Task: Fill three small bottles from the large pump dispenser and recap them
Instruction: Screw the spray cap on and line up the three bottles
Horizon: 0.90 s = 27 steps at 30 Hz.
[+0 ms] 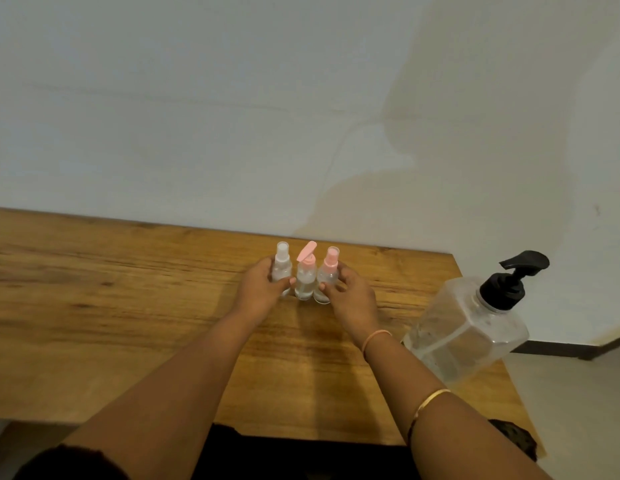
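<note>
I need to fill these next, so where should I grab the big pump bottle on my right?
Probably grip the large pump dispenser by the neck under its black pump head, reaching from its left: the body is wide and boxy, the neck narrow.

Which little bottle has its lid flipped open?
The middle bottle: its pink flip lid stands up; the left bottle and right bottle have spray tops.

I see dim, warm, even light. Faint soft shadows streak the table (94, 306) before me, and broad shade covers the wall (197, 98) at right. Everything looks slightly soft; the wide lens leans the pump dispenser (467, 327) outward.
</note>
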{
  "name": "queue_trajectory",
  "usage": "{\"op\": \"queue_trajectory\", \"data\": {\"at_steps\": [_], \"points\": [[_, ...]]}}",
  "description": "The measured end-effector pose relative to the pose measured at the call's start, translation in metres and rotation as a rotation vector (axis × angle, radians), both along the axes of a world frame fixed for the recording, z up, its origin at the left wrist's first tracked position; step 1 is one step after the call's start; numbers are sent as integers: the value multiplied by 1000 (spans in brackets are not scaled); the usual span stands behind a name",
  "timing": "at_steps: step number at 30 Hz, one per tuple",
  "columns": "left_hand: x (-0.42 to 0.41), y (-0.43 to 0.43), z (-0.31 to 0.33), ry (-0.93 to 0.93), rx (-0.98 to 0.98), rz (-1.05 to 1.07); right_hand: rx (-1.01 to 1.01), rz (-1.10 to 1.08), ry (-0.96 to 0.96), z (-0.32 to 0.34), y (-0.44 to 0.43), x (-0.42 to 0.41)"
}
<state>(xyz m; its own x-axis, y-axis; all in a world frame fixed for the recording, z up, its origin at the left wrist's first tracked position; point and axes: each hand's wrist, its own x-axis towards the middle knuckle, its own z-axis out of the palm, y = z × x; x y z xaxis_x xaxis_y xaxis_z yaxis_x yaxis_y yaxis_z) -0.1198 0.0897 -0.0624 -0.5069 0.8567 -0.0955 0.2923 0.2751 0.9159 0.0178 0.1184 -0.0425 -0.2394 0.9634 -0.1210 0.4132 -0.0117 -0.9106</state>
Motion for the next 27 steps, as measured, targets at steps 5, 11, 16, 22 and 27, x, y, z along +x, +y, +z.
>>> {"op": "queue_trajectory", "data": {"at_steps": [5,11,16,22,27], "points": [[3,4,-2,-32,-4,-14,-3,4,1,-4,5,-4],[0,4,-2,-42,-7,-31,-13,11,14,-9,9,-4],[1,4,-3,-39,-3,-43,11,-21,-16,-12,10,-5],[1,5,-3,-1,-3,-36,14,-25,-23,-11,15,-4],[0,7,-5,26,21,-31,57,-22,-29,-14,16,-5]]}}
